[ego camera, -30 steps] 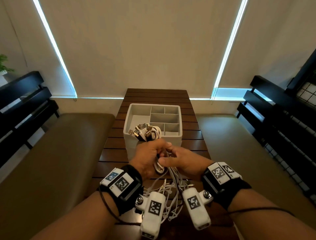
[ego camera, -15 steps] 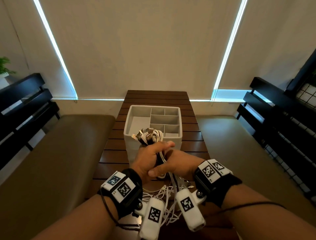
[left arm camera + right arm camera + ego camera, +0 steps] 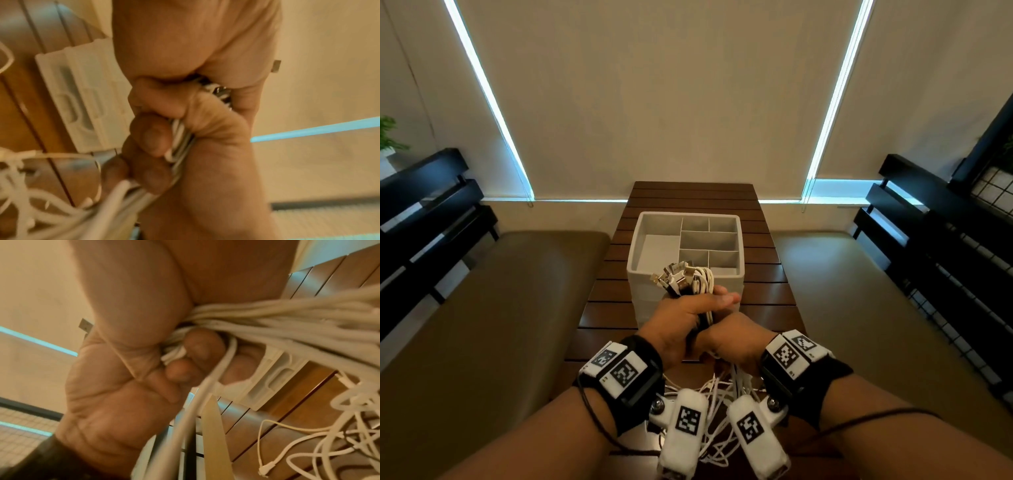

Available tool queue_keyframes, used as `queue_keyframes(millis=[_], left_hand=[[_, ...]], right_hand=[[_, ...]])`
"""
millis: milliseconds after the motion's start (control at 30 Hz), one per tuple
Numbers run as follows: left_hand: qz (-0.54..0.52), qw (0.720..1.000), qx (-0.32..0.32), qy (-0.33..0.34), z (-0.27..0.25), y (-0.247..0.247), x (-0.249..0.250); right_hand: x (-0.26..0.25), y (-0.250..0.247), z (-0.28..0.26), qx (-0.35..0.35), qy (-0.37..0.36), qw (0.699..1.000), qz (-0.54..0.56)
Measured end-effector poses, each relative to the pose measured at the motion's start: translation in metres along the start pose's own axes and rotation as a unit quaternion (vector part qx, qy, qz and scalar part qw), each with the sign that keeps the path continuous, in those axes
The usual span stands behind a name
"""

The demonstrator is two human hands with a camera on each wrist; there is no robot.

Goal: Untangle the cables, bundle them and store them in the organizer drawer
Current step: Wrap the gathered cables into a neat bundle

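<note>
My left hand [image 3: 681, 315] grips a thick bunch of white and dark cables [image 3: 698, 286] just below their metal plugs [image 3: 671, 275], which fan out above my fist. Directly below it my right hand [image 3: 729, 339] holds the same bunch; its fingertips [image 3: 203, 344] curl round the white cables [image 3: 267, 324]. The left wrist view shows my fingers [image 3: 156, 139] wrapped round the cables [image 3: 180, 138]. Loose cable ends [image 3: 709, 404] hang tangled under both wrists onto the table. The white organizer [image 3: 738, 240], with several compartments, stands just beyond my hands.
The organizer sits on a narrow dark slatted wooden table [image 3: 774, 291]. Padded benches [image 3: 482, 308] with black backrests flank it on both sides. A wall with closed blinds rises behind the table.
Both hands have risen and moved forward toward the organizer with the bunch. My right hand has slid down the cables and sits lower under the left fist.
</note>
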State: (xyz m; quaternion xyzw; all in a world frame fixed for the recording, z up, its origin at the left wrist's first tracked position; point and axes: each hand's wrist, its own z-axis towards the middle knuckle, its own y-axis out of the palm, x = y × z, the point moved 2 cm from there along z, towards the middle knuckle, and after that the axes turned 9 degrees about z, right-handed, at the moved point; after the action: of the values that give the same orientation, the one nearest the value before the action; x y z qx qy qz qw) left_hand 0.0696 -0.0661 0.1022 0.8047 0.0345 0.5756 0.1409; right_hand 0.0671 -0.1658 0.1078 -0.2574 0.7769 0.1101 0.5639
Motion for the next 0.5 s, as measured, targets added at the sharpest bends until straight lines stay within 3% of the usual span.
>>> queue_keyframes(millis=[67, 167, 400, 500], left_hand=[[-0.053, 0.997, -0.042, -0.02, 0.001, 0.0003, -0.0003], [-0.034, 0.997, -0.06, -0.045, -0.0009, 0.0007, 0.0], [-0.03, 0.999, 0.005, -0.017, -0.0023, 0.0051, -0.0024], [-0.072, 0.993, 0.089, 0.038, -0.0048, 0.0078, -0.0064]], right_hand=[[0.0023, -0.0006, 0.0013, 0.007, -0.002, 1.0, 0.008], [0.0024, -0.0026, 0.0008, 0.01, 0.0, 1.0, 0.013], [-0.0035, -0.0019, -0.0016, 0.004, -0.027, 0.999, -0.021], [-0.0031, -0.0018, 0.0014, 0.028, -0.06, 0.996, -0.053]])
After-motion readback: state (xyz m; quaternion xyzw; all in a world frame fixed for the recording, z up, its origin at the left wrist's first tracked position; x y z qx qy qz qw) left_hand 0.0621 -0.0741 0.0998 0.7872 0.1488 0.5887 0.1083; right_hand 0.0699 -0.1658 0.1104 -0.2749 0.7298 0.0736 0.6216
